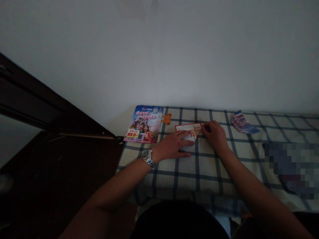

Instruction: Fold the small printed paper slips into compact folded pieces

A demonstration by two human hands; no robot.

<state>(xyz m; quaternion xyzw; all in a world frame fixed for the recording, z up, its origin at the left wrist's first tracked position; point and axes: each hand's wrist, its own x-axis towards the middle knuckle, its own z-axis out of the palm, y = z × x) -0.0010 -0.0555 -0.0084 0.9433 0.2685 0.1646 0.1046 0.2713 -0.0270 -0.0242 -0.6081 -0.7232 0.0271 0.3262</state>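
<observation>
A partly folded paper flyer, white with a red border and some orange print, lies on the checked cloth. My left hand, with a metal wristwatch on its wrist, rests on the flyer's near left part, fingers spread and stretched out. At the flyer's right corner, my right hand has its thumb and fingertips pinched together on the paper. Part of the sheet is hidden beneath my left fingers.
A stack of colourful flyers sits at the table's left end, beside an orange bear-shaped item. Folded papers lie to the right. A blurred-out dark item is at far right. A pale wall rises behind the checked tablecloth.
</observation>
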